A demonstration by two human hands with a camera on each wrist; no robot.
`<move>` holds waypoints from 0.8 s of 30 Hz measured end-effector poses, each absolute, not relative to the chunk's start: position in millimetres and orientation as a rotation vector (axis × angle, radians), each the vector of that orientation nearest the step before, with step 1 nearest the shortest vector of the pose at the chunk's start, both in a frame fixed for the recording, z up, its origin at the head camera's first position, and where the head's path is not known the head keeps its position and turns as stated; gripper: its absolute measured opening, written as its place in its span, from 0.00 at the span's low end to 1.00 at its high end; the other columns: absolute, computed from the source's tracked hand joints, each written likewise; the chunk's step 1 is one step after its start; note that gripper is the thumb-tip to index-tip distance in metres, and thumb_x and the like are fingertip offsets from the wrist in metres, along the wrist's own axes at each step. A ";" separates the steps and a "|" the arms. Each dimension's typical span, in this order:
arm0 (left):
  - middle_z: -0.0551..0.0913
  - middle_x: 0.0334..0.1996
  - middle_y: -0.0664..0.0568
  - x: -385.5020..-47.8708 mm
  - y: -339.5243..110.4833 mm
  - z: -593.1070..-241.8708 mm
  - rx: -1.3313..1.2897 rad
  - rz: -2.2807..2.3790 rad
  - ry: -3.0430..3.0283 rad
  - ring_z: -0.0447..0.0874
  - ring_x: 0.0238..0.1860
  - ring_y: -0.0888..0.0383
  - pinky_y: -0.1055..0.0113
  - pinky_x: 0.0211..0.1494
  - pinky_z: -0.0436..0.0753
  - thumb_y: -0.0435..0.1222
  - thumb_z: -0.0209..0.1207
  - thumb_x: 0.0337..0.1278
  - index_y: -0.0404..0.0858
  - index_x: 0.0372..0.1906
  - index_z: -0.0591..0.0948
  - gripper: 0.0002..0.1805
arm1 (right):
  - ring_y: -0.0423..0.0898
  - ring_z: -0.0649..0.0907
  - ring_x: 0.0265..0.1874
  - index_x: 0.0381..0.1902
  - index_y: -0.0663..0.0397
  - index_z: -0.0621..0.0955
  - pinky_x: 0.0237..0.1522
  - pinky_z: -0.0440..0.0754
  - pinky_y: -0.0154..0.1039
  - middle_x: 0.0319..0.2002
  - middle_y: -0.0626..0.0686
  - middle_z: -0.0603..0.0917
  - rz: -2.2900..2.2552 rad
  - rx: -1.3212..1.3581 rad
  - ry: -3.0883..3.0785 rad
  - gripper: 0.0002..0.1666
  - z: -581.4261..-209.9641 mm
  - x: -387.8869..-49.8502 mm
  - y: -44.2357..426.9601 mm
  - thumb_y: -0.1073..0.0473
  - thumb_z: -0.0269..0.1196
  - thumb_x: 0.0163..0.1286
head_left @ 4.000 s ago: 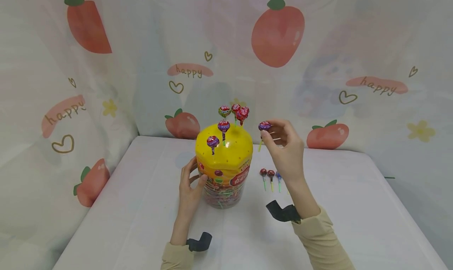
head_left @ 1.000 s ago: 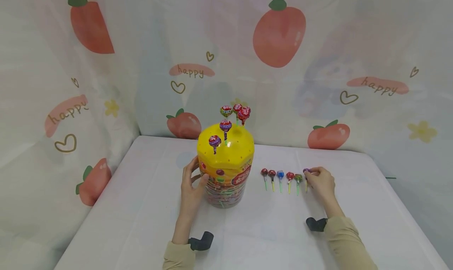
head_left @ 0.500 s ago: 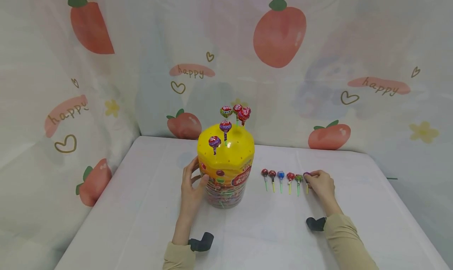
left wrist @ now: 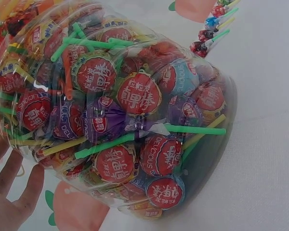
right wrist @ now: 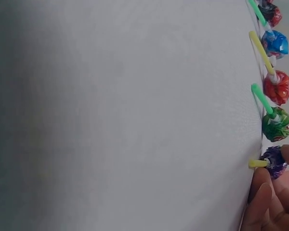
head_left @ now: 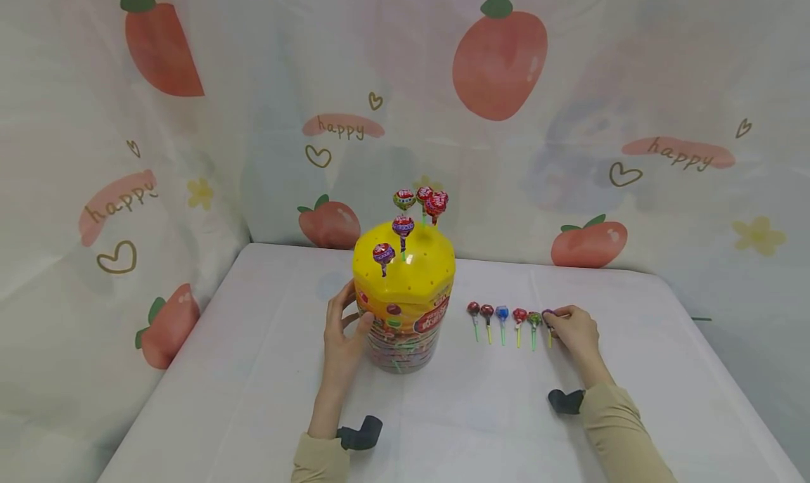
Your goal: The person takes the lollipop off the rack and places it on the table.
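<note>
The right grip (head_left: 577, 333) pinches a purple lollipop (right wrist: 275, 163) right of the tub (head_left: 405, 300), which the left grip (head_left: 341, 342) holds in a wide clasp.

Beige left sleeve (head_left: 320, 460), beige right sleeve (head_left: 626, 434), and there, black and pipe-bent, left wrist camera (head_left: 362, 433) and right wrist camera (head_left: 565, 401)!

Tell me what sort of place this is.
Likely a staged indoor corner: a white-covered table, a fruit-printed sheet hanging behind and beside it, and a lollipop tub standing on top.
</note>
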State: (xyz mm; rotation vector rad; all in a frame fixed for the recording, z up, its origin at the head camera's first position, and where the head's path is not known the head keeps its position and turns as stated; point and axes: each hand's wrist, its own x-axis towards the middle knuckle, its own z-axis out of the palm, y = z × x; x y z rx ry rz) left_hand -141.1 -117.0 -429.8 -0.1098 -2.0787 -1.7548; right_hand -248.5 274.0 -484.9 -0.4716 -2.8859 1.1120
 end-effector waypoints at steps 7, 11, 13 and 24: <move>0.66 0.65 0.40 -139.8 -116.3 -427.7 -0.106 -1.758 -2.083 0.65 0.66 0.47 0.43 0.66 0.70 0.28 0.56 0.62 0.38 0.71 0.62 0.32 | 0.36 0.79 0.18 0.51 0.70 0.75 0.21 0.73 0.32 0.34 0.62 0.85 1.161 -0.533 -2.873 0.25 -484.9 -246.7 277.8 0.52 0.58 0.67; 0.67 0.65 0.40 -139.4 -116.0 -426.7 -0.107 -1.744 -2.084 0.65 0.66 0.48 0.46 0.66 0.71 0.29 0.56 0.62 0.38 0.71 0.63 0.32 | 0.38 0.80 0.19 0.52 0.69 0.75 0.20 0.74 0.31 0.34 0.62 0.85 1.170 -0.563 -2.856 0.24 -484.2 -245.2 278.9 0.53 0.57 0.68; 0.67 0.65 0.40 -139.0 -115.8 -426.2 -0.112 -1.735 -2.082 0.65 0.66 0.48 0.46 0.65 0.71 0.28 0.56 0.62 0.38 0.71 0.63 0.32 | 0.39 0.80 0.19 0.52 0.69 0.75 0.20 0.74 0.32 0.32 0.61 0.85 1.169 -0.561 -2.846 0.24 -483.8 -244.6 279.6 0.53 0.57 0.68; 0.67 0.65 0.40 -144.3 -117.2 -435.7 -0.108 -1.729 -2.077 0.65 0.65 0.48 0.48 0.65 0.72 0.27 0.56 0.61 0.37 0.71 0.62 0.33 | 0.41 0.80 0.21 0.53 0.67 0.76 0.21 0.74 0.31 0.30 0.55 0.81 1.154 -0.518 -2.795 0.24 -473.2 -239.5 271.8 0.52 0.57 0.69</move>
